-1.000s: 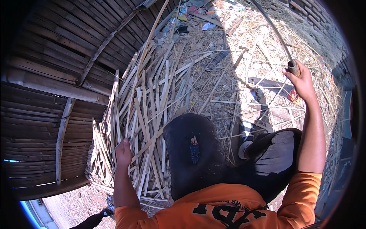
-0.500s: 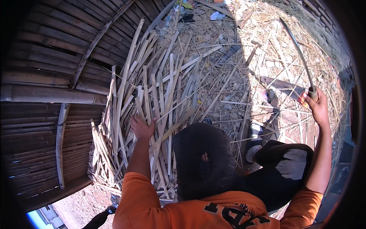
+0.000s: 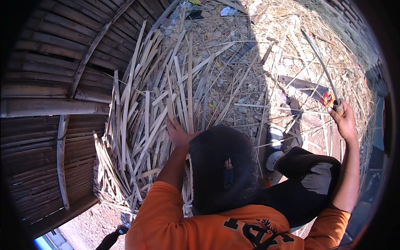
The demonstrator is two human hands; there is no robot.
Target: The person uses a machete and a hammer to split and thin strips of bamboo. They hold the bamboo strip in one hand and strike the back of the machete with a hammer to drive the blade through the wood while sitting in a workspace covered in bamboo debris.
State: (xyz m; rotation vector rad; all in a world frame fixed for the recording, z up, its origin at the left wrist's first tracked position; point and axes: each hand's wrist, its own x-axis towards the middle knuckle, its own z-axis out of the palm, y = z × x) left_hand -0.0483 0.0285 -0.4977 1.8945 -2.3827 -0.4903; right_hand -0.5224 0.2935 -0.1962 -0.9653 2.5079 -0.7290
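Observation:
My left hand (image 3: 179,132) lies over the heap of split bamboo strips (image 3: 143,121), its fingers stretched apart. One long strip (image 3: 190,83) runs up from between its thumb and fingers; whether it is touched is hard to tell. On the right, my right hand (image 3: 346,121) is closed round the short handle of a machete (image 3: 321,62). The long, slightly curved blade points up and away from me, over the sunlit ground. Between my arms are my legs in dark trousers (image 3: 223,171), one knee beside the left hand.
A bamboo-slat wall (image 3: 46,87) rises along the left, right beside the heap. A dark flat board (image 3: 302,87) lies near the machete. A hammer-shaped piece (image 3: 267,51) rests farther off. Straw, thin sticks and scraps cover the ground ahead.
My left hand has moved right across the strips, closer to my knee, and some strips there have shifted. My right hand still grips the machete in nearly the same place. The view has shifted slightly.

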